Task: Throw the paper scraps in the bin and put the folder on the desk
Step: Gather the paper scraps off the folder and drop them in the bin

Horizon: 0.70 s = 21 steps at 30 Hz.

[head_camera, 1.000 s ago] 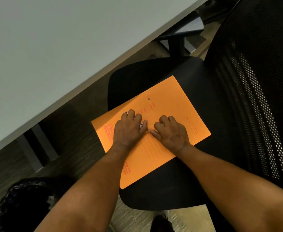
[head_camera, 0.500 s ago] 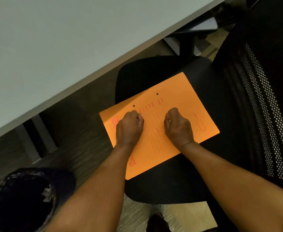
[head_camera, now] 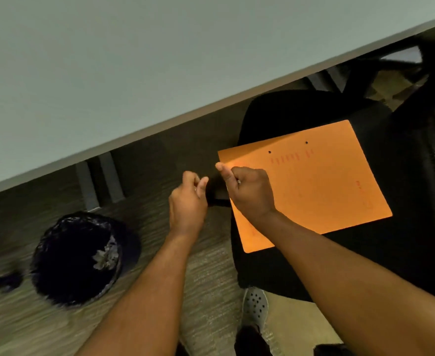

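Seemingly mid-carry, both fists, left hand [head_camera: 188, 199] and right hand [head_camera: 250, 191], are clenched, their contents hidden, beside the orange folder [head_camera: 311, 186] on the chair seat [head_camera: 314, 109]. Next, judging by the task: swing toward the bin [head_camera: 77, 258] at eight o'clock and drop any scraps; the desk [head_camera: 108, 73] waits at twelve.

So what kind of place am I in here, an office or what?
Most likely an office workstation. A long pale desk runs across the view, a black mesh office chair holds an orange file folder, and a lined waste bin stands on the carpeted floor.
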Motion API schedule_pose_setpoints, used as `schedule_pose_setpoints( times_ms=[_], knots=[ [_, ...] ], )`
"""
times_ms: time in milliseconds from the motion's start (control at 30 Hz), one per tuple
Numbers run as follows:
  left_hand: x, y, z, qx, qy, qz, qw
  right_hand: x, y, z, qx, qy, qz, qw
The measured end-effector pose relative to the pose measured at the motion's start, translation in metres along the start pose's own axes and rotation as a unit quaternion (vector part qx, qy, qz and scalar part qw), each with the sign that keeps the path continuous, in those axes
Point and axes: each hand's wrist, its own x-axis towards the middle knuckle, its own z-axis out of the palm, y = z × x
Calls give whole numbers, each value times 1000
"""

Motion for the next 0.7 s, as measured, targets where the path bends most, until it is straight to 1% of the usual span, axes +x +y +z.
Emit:
schedule_pose_setpoints(
  times_ms=[100,200,233,300,367,533,700],
  knots=[
    [-8,-31,-33,21,26,0,999,-8,-30,35,-11,-29,10,999],
    [-22,-60,-71,78,50,-49,995,-20,-59,69,-91,-51,13,994],
    [-29,-72,-84,98,57,-68,991,-25,-70,81,-116,-68,13,991],
    [-41,-97,-109,124,67,-109,984,-35,-90,109,-131,-110,29,985],
    [-54,-124,-131,130,84,-134,979,-43,-110,136,-114,-130,46,984],
    [-78,-193,-177,112,123,-178,970,-59,-158,200,-44,-164,29,985],
    [-101,-246,-211,120,168,-215,954,-83,-194,262,-9,-178,39,983]
  ],
)
